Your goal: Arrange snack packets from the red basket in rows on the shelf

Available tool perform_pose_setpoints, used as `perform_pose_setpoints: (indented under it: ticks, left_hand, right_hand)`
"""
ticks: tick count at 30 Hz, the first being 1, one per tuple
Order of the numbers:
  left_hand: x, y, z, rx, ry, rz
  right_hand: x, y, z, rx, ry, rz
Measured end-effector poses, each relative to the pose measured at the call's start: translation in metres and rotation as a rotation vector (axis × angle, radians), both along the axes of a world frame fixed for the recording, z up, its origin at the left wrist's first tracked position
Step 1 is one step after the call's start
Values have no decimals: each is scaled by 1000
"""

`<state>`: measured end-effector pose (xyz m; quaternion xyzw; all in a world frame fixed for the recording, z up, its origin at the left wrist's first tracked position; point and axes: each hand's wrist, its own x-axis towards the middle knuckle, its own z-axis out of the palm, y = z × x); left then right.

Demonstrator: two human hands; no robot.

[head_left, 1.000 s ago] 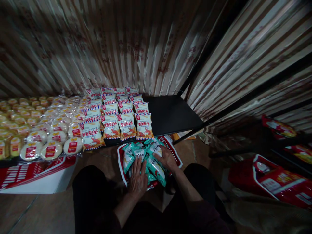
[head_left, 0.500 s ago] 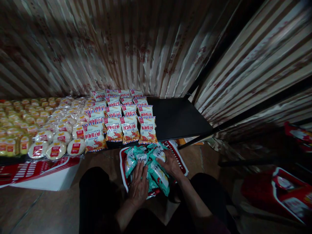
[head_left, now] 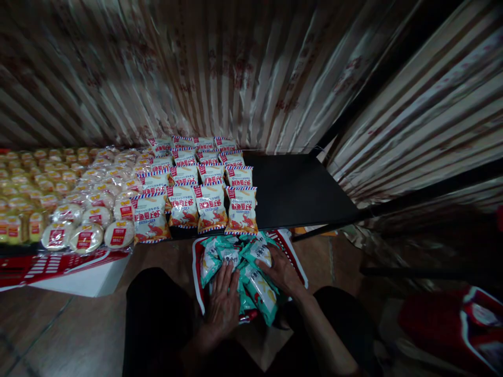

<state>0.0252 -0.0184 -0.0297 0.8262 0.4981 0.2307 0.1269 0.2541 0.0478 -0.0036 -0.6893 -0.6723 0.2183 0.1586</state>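
A red basket with a white rim [head_left: 198, 288] sits on the floor between the knees, filled with teal and white snack bags [head_left: 261, 293]. My left hand [head_left: 223, 299] lies flat on the bags at the basket's left side, its fingers stretched forward. On the right, my right hand [head_left: 282, 269] is curved over an upper teal bag [head_left: 258, 250], thumb and fingers apart, touching it. Just beyond the basket, rows of white and orange snack bags [head_left: 241, 209] stand on a black shelf [head_left: 302, 193].
Round wrapped cakes [head_left: 84, 238] and small yellow packs [head_left: 13, 228] cover the shelf's left part. Below them is a red basket [head_left: 43, 267] over a white box [head_left: 84, 280]. Another red basket [head_left: 432, 324] stands at right. Striped sheeting [head_left: 243, 73] hangs behind, beside a black frame bar [head_left: 416, 196].
The view has shifted slightly, so the shelf's right part looks larger. Both hands remain on the teal bags, and the front teal bag sits slightly lower and further right in view.
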Motion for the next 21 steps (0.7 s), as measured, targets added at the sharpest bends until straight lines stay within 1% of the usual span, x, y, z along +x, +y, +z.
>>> perform_pose_setpoints:
  ticks: [3, 6, 12, 16, 21]
  left_hand:
    - [-1, 0, 3, 0, -23, -8]
    - [-2, 1, 10, -9, -55, 2]
    - [2, 4, 22, 15, -90, -19]
    - [7, 8, 27, 18, -117, -26]
    - [16, 14, 34, -62, -135, -30]
  right_hand:
    - [-3, 1, 6, -11, 4, 2]
    - [-5, 1, 11, 19, 27, 2]
    - [-8, -1, 17, 84, 72, 7]
    - [-10, 2, 25, 18, 83, -14]
    - [-10, 9, 33, -6, 56, -44]
